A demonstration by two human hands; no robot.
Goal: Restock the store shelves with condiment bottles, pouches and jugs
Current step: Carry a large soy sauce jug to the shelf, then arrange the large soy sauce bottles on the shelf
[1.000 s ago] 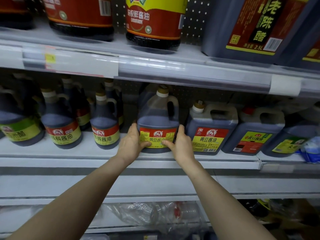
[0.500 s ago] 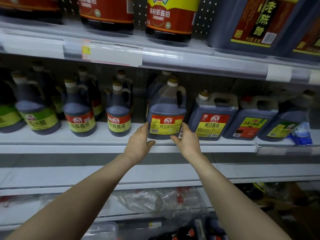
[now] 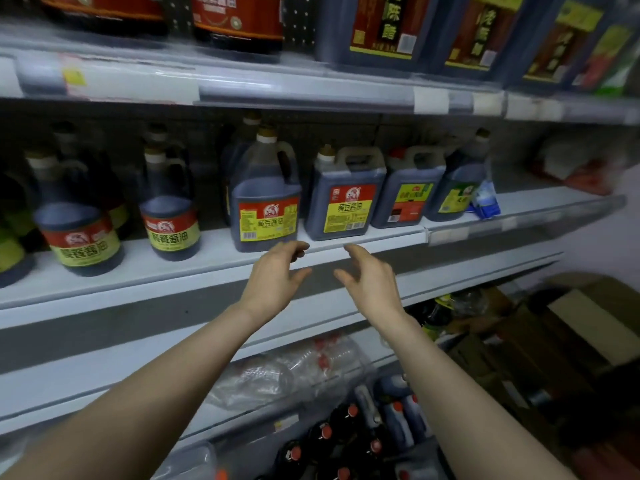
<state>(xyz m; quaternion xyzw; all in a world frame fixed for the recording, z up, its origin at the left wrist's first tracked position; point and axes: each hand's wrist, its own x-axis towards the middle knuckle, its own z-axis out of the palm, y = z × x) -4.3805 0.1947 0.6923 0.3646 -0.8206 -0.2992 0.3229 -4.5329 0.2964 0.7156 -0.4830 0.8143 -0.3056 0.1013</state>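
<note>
A dark soy sauce jug point(image 3: 265, 199) with a red and yellow label stands upright near the front edge of the middle shelf point(image 3: 145, 271). My left hand point(image 3: 277, 275) hovers just below and in front of it, fingers spread, holding nothing. My right hand point(image 3: 369, 277) is beside it to the right, also open and empty, a little off the shelf edge. Neither hand touches the jug.
A square jug point(image 3: 348, 199) and more jugs stand to the right, round bottles point(image 3: 169, 220) to the left. Big jugs fill the top shelf point(image 3: 311, 88). Below are plastic-wrapped bottles point(image 3: 284, 372), red-capped bottles point(image 3: 346, 434) and cardboard boxes point(image 3: 585, 327) at lower right.
Both hands have let go of the soy sauce jug and drawn back from it. The jug stays on the shelf. The view has shifted to the right.
</note>
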